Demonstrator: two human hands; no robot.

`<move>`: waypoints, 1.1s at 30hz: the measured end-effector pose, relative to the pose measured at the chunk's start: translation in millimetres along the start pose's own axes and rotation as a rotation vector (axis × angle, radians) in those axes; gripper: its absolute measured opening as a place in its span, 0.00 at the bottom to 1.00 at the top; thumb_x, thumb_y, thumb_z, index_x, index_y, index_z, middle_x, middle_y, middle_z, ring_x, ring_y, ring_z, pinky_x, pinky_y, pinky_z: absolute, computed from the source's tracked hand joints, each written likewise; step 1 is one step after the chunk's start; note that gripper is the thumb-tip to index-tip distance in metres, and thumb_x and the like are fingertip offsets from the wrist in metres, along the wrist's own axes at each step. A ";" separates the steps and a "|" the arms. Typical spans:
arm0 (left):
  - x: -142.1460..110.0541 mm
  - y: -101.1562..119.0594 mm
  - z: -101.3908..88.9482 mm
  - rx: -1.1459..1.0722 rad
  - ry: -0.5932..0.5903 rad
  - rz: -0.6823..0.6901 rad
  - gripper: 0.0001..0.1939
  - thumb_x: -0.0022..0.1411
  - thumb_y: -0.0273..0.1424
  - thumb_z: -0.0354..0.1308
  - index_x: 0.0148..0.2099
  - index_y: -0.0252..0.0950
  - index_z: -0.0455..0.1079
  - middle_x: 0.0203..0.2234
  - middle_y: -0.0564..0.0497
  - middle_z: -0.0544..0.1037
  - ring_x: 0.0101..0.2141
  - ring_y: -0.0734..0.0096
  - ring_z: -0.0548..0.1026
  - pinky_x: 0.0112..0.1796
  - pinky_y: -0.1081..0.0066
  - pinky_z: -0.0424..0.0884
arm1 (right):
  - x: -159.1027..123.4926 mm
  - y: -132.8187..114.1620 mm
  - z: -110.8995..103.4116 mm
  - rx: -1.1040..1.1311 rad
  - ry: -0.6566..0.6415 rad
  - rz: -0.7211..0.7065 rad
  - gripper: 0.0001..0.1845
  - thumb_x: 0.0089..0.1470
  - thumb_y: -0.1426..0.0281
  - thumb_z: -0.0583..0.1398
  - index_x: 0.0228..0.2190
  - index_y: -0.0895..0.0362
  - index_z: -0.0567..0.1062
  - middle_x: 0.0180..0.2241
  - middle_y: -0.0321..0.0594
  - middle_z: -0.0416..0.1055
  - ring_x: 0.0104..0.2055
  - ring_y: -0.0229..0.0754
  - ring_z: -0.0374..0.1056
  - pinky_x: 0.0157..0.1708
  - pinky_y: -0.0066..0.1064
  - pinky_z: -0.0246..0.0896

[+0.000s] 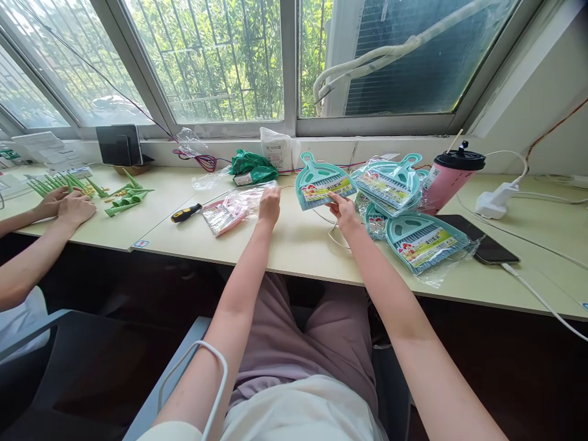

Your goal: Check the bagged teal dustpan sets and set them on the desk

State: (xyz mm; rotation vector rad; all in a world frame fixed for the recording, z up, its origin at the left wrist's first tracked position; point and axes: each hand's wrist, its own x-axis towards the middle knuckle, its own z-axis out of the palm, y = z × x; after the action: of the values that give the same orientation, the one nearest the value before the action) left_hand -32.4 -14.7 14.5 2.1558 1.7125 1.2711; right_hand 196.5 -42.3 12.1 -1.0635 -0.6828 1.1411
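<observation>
My right hand (343,213) pinches the lower edge of a mint-green mini dustpan with brush (321,182), which has a yellow printed label. Fingers curled, my left hand (269,207) is closed at the end of a clear plastic bag (245,201); its fingertips are partly hidden. A flat pink item (223,215) lies at the bag's other end. To the left rests a screwdriver (186,213) with a black and yellow handle. More mint dustpan sets in clear wrapping form a pile (388,184) right of my right hand, with one wrapped set (425,242) at the front.
A pink cup (452,177) with a black lid stands behind the pile. A phone (482,239) on a white cable and a white power adapter (496,201) lie at right. Green bag (252,165) is at the back. At left, a co-worker's hands (68,205) touch green pieces.
</observation>
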 end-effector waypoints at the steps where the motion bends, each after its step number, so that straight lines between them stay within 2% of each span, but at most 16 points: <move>1: -2.8 5.7 2.2 -0.053 -0.039 0.110 0.28 0.61 0.14 0.45 0.55 0.38 0.75 0.51 0.41 0.80 0.62 0.56 0.71 0.71 0.49 0.48 | 0.3 -0.8 -0.5 0.003 0.005 -0.004 0.09 0.54 0.69 0.68 0.32 0.51 0.72 0.35 0.32 0.80 0.36 0.35 0.78 0.29 0.23 0.72; 3: -7.6 16.5 6.4 -0.124 -0.078 0.256 0.28 0.61 0.14 0.46 0.55 0.41 0.76 0.53 0.44 0.80 0.65 0.60 0.67 0.73 0.49 0.36 | 1.3 -2.7 -2.0 0.015 0.018 -0.016 0.09 0.54 0.68 0.68 0.33 0.51 0.72 0.36 0.31 0.81 0.37 0.35 0.79 0.29 0.23 0.71; 4: -9.2 20.8 7.8 -0.143 -0.058 0.285 0.27 0.62 0.14 0.46 0.53 0.41 0.77 0.54 0.45 0.79 0.67 0.61 0.64 0.73 0.47 0.32 | 1.9 -3.8 -3.0 0.026 0.024 -0.020 0.09 0.54 0.68 0.68 0.34 0.51 0.72 0.36 0.31 0.81 0.37 0.34 0.79 0.29 0.22 0.71; 7: -9.9 24.7 6.9 -0.131 0.103 0.193 0.23 0.63 0.14 0.46 0.45 0.39 0.78 0.61 0.45 0.75 0.72 0.58 0.53 0.71 0.40 0.26 | 3.6 -6.4 -6.0 0.079 0.039 -0.025 0.09 0.55 0.68 0.68 0.36 0.51 0.73 0.37 0.30 0.81 0.36 0.33 0.78 0.27 0.21 0.69; 10: -6.4 13.8 -4.0 -0.043 0.207 -0.023 0.17 0.59 0.14 0.51 0.36 0.38 0.77 0.60 0.42 0.75 0.74 0.53 0.46 0.70 0.35 0.28 | 4.0 -7.7 -7.4 0.110 0.066 -0.018 0.09 0.56 0.69 0.68 0.36 0.51 0.72 0.37 0.31 0.81 0.36 0.34 0.78 0.26 0.21 0.69; 13: -3.6 -1.3 -21.9 0.083 0.296 -0.174 0.15 0.59 0.15 0.53 0.34 0.37 0.77 0.56 0.39 0.76 0.75 0.50 0.44 0.69 0.32 0.31 | 3.2 -7.9 -6.6 0.090 0.071 -0.005 0.08 0.56 0.71 0.67 0.36 0.52 0.72 0.39 0.34 0.81 0.37 0.34 0.78 0.26 0.21 0.70; 16: -3.3 -5.5 -35.6 0.134 0.473 -0.213 0.16 0.63 0.17 0.51 0.42 0.37 0.78 0.63 0.40 0.71 0.74 0.50 0.45 0.69 0.31 0.33 | 2.3 -7.5 -5.0 0.075 0.072 0.004 0.08 0.56 0.71 0.67 0.34 0.52 0.72 0.39 0.35 0.81 0.38 0.35 0.79 0.26 0.21 0.71; 18: -3.9 -0.1 -34.7 0.099 0.519 -0.177 0.21 0.65 0.18 0.48 0.49 0.39 0.77 0.64 0.44 0.70 0.73 0.54 0.50 0.71 0.37 0.39 | 2.0 -6.9 -4.3 0.085 0.076 0.004 0.09 0.56 0.72 0.67 0.33 0.51 0.70 0.38 0.34 0.81 0.37 0.35 0.79 0.25 0.21 0.70; 20: -4.8 8.3 -23.4 0.038 0.402 -0.099 0.23 0.67 0.19 0.45 0.54 0.40 0.76 0.62 0.44 0.72 0.70 0.56 0.60 0.72 0.44 0.47 | 2.1 -6.3 -4.1 0.088 0.071 -0.001 0.10 0.56 0.71 0.67 0.32 0.51 0.70 0.37 0.33 0.80 0.37 0.34 0.78 0.25 0.20 0.70; 22: -6.1 14.9 -4.6 -0.028 0.157 -0.007 0.22 0.67 0.23 0.47 0.59 0.37 0.74 0.61 0.39 0.73 0.65 0.52 0.67 0.69 0.48 0.55 | 2.2 -5.7 -4.3 0.071 0.067 -0.007 0.10 0.56 0.71 0.67 0.32 0.51 0.70 0.37 0.33 0.80 0.37 0.34 0.78 0.25 0.20 0.70; 23: -6.8 16.4 5.5 -0.052 0.047 0.027 0.23 0.66 0.25 0.51 0.61 0.36 0.72 0.63 0.38 0.72 0.65 0.49 0.67 0.68 0.48 0.57 | 2.3 -5.4 -4.5 0.055 0.068 -0.010 0.10 0.56 0.71 0.67 0.33 0.51 0.69 0.37 0.33 0.81 0.37 0.34 0.78 0.26 0.20 0.70; 24: -7.4 16.2 14.8 -0.058 -0.047 0.052 0.25 0.63 0.25 0.55 0.62 0.35 0.71 0.63 0.36 0.72 0.66 0.46 0.65 0.69 0.46 0.54 | 2.4 -5.1 -4.7 0.039 0.067 -0.012 0.09 0.56 0.71 0.67 0.33 0.51 0.69 0.38 0.34 0.81 0.37 0.34 0.78 0.26 0.21 0.71; 26: -7.9 11.8 28.2 -0.057 -0.136 0.065 0.26 0.57 0.22 0.56 0.59 0.32 0.74 0.56 0.34 0.76 0.66 0.44 0.65 0.71 0.43 0.43 | 2.7 -4.5 -5.3 0.022 0.061 -0.014 0.09 0.56 0.70 0.67 0.33 0.51 0.70 0.39 0.34 0.81 0.37 0.35 0.78 0.26 0.21 0.71; 29: -5.8 0.7 31.2 -0.071 -0.103 0.065 0.20 0.54 0.17 0.51 0.44 0.33 0.81 0.40 0.35 0.81 0.62 0.45 0.69 0.71 0.41 0.30 | 3.2 -3.2 -5.9 0.049 0.057 -0.019 0.10 0.55 0.69 0.68 0.33 0.51 0.70 0.38 0.33 0.81 0.37 0.34 0.78 0.26 0.21 0.71; 31: -3.6 -3.6 24.8 -0.079 -0.026 0.080 0.20 0.54 0.16 0.48 0.36 0.36 0.80 0.32 0.38 0.79 0.59 0.47 0.71 0.71 0.42 0.30 | 3.6 -2.5 -5.9 0.062 0.059 -0.020 0.11 0.54 0.70 0.68 0.32 0.51 0.70 0.36 0.33 0.80 0.36 0.34 0.78 0.26 0.21 0.70; 33: -1.8 -3.0 16.6 -0.083 0.054 0.095 0.21 0.56 0.16 0.46 0.33 0.39 0.79 0.30 0.40 0.78 0.58 0.50 0.73 0.72 0.44 0.33 | 4.3 -2.3 -5.8 0.049 0.064 -0.023 0.10 0.54 0.70 0.67 0.33 0.51 0.70 0.36 0.32 0.80 0.36 0.34 0.78 0.26 0.21 0.69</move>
State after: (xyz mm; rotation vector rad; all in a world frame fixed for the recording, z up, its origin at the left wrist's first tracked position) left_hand -23.8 -8.6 1.2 2.1985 1.5641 1.4101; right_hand 203.9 -40.2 11.7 -1.0436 -0.6125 1.0948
